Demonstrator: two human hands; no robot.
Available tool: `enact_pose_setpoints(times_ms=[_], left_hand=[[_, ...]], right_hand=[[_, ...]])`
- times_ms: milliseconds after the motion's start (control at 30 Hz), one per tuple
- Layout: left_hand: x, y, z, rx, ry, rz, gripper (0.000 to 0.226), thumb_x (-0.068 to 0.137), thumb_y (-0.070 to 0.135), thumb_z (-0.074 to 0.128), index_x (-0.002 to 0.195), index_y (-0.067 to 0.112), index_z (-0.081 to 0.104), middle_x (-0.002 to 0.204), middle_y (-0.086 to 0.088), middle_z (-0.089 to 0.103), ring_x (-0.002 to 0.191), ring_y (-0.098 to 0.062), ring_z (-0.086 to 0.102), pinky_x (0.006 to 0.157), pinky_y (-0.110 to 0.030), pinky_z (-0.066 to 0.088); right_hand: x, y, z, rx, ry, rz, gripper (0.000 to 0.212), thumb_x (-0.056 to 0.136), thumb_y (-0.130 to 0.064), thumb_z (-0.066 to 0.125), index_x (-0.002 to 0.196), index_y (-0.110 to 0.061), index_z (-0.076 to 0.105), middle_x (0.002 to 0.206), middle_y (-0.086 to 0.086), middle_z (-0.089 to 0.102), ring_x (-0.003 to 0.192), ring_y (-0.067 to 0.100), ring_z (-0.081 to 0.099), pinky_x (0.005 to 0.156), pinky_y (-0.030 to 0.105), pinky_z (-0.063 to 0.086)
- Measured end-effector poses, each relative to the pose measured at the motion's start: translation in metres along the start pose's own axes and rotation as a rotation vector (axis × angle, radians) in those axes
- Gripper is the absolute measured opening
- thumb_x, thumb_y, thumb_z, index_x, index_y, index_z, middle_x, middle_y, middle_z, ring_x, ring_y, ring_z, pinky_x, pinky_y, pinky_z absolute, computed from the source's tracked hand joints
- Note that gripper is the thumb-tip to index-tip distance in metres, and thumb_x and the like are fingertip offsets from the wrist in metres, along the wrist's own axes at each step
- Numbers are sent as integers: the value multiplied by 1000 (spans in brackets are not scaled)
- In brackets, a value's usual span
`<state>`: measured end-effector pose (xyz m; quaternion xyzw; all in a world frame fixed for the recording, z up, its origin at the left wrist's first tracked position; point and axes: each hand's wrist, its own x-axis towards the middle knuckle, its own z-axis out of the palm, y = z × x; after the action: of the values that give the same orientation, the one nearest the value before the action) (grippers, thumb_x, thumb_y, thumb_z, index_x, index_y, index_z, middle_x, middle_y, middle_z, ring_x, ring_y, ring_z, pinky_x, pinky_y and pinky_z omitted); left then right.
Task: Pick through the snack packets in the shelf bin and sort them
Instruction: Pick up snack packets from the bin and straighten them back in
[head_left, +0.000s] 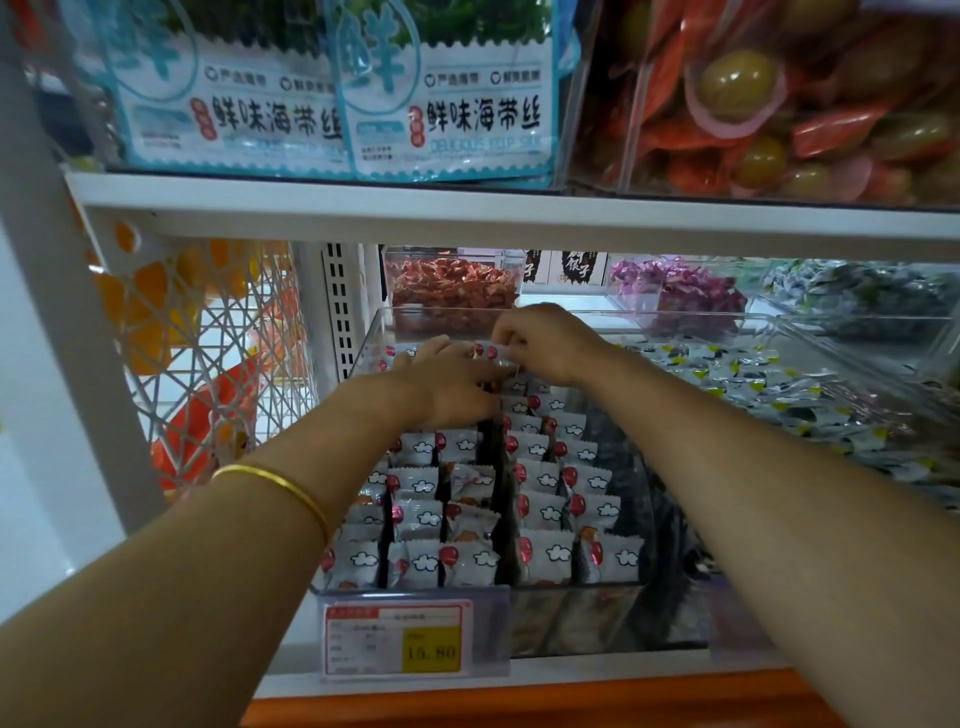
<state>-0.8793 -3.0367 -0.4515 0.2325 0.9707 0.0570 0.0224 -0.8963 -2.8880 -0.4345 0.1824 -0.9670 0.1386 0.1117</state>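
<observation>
A clear plastic shelf bin (576, 595) holds several rows of small white snack packets (540, 556) printed with a cloud and a red balloon, standing upright. Both my hands reach to the bin's far end. My left hand (452, 382) lies flat over the packets at the back with fingers stretched out. My right hand (540, 340) has its fingers curled, pinching a white packet (493, 354) just above the back row. The right side of the bin shows bare dark space.
A price tag (410, 642) hangs on the bin's front. To the right lies a bin of white and yellow packets (753, 384). Behind stand bins of red (452, 288) and purple (680, 291) sweets. A white lattice basket (208, 364) hangs at left. The shelf above (467, 208) is close overhead.
</observation>
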Motion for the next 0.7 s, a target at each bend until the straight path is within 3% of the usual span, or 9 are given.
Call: enact_pose_setpoints(times_ms=[100, 167, 300, 433, 700], left_hand=[[-20, 8, -1, -37, 26, -56, 52, 93, 42, 35, 144, 41, 25, 158, -2, 10, 144, -28, -6, 113, -60, 0], [-34, 13, 3, -53, 30, -91, 53, 94, 43, 33, 145, 40, 21, 159, -2, 5, 144, -27, -10, 111, -58, -3], [-49, 16, 10, -73, 50, -111, 52, 97, 46, 26, 148, 35, 17, 159, -2, 0, 144, -25, -12, 111, -56, -7], [-52, 17, 11, -86, 53, -108, 52, 98, 47, 22, 147, 31, 21, 159, -3, 0, 144, -25, -12, 111, -56, -7], [-52, 15, 11, -101, 55, -102, 51, 97, 48, 25, 143, 26, 32, 158, -3, 5, 144, -26, -9, 111, -57, -5]], right_hand=[[-1, -5, 2, -179, -141, 44, 33, 91, -8, 47, 111, -27, 66, 124, 11, 50, 108, 29, 51, 88, 34, 38], [0, -8, 2, -149, -129, 65, 38, 89, -2, 47, 113, -25, 67, 130, 12, 49, 109, 28, 52, 91, 36, 40], [8, -9, 0, -13, 11, 97, 35, 88, 5, 46, 107, -15, 66, 122, 8, 60, 108, 24, 56, 96, 39, 45], [19, -6, 5, -68, 110, 128, 25, 92, -1, 47, 109, -10, 63, 118, 12, 61, 102, 25, 58, 90, 35, 47], [37, -3, 29, -261, 56, 188, 20, 91, -11, 53, 107, -7, 65, 117, 13, 59, 110, 30, 52, 89, 35, 43]])
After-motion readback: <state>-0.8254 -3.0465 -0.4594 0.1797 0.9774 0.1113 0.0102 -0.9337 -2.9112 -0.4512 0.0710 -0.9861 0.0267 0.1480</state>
